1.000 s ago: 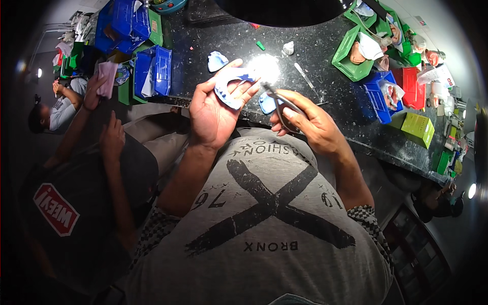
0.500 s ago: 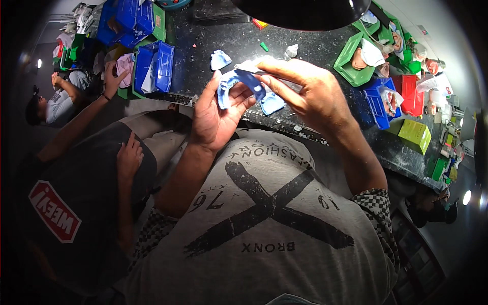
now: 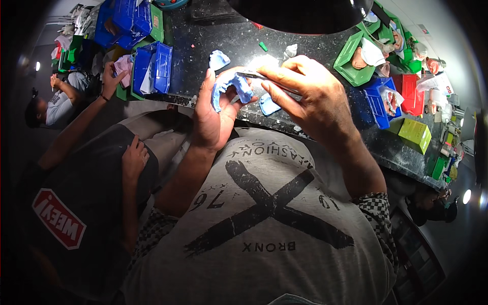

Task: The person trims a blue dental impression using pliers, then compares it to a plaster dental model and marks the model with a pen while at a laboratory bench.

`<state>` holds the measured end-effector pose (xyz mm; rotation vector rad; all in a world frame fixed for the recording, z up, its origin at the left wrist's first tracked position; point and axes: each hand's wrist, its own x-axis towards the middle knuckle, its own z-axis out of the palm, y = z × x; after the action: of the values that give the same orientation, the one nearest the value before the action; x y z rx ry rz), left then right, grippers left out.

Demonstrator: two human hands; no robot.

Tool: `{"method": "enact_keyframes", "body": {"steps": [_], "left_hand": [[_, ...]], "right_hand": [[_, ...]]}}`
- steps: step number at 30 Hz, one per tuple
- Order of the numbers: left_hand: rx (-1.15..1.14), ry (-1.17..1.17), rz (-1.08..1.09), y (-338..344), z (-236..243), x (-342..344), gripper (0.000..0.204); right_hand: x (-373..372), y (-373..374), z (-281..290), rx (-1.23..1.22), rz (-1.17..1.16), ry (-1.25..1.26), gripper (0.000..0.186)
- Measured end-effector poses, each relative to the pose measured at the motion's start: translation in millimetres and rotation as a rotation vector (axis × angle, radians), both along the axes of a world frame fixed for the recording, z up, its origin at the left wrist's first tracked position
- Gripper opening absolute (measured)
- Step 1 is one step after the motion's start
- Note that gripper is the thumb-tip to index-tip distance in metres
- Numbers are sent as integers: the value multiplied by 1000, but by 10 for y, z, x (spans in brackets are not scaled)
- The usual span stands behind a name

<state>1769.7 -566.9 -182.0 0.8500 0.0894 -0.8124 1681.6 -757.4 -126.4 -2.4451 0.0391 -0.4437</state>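
Note:
A blue horseshoe-shaped dental mould (image 3: 244, 90) rests in my left hand (image 3: 216, 121), its open side facing me. The thumb presses on its left side and the fingers curl behind it. My right hand (image 3: 312, 89) pinches a thin metal tool (image 3: 248, 74), whose tip reaches the upper edge of the mould; glare hides the exact contact. On the dark bench, one blue piece (image 3: 219, 60) lies beyond my left fingers. Another blue piece (image 3: 269, 104) sits close to the bench's front edge, between my hands.
A black lamp shade (image 3: 302, 15) overhangs the bench (image 3: 198, 40). Blue bins (image 3: 161, 66) stand left; a green bin (image 3: 351, 71), a red bin (image 3: 410, 94) and a yellow-green box (image 3: 414, 134) stand right. Beside me, a co-worker's hand (image 3: 113, 81) touches pink material.
The mould has tilted in my left hand, showing more of its inner face. My right hand and the tool have shifted slightly, the tool now lying along the mould's top edge.

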Motion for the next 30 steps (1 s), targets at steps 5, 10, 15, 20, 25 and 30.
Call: {"method": "enact_keyframes", "body": {"steps": [5, 10, 15, 20, 25, 30], "left_hand": [[20, -63, -6, -31, -8, -7, 63], [21, -55, -3, -35, -3, 2, 64], [-25, -14, -9, -38, -25, 7, 68], [12, 32, -13, -39, -35, 3, 72], [26, 42, -57, -34, -9, -5, 75], [32, 43, -45, -33, -8, 0, 77]], "right_hand": [[-3, 37, -19, -53, -5, -33, 25], [10, 57, -35, -32, 7, -51, 26], [24, 90, -19, -34, 38, -93, 27], [-26, 128, 44, -12, 66, -17, 33], [-30, 155, 41, -34, 97, -52, 34], [-61, 214, 45, -29, 116, -14, 34]]}}
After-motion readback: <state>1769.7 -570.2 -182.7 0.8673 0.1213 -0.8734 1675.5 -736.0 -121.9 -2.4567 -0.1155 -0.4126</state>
